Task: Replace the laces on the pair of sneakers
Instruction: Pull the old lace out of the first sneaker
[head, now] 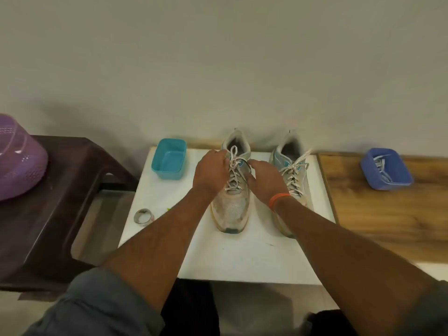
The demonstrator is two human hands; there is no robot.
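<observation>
Two worn white sneakers stand side by side on a white board (242, 258), toes toward me. The left sneaker (231, 209) is laced with a white lace (233, 166) that loops up near its collar. My left hand (210, 172) pinches the lace at the top left of this shoe. At the shoe's right side, my right hand (263, 181), with an orange band on the wrist, grips the lace. The right sneaker (291, 170) is also laced, and nothing touches it. A dark blue bin (386, 169) at the right holds white laces.
An empty teal bin (169, 159) sits at the board's back left. A roll of tape (143, 216) lies at the board's left edge. A dark brown stool (60, 202) with a purple basket (18, 158) stands at the left. A wooden surface (388, 219) extends right.
</observation>
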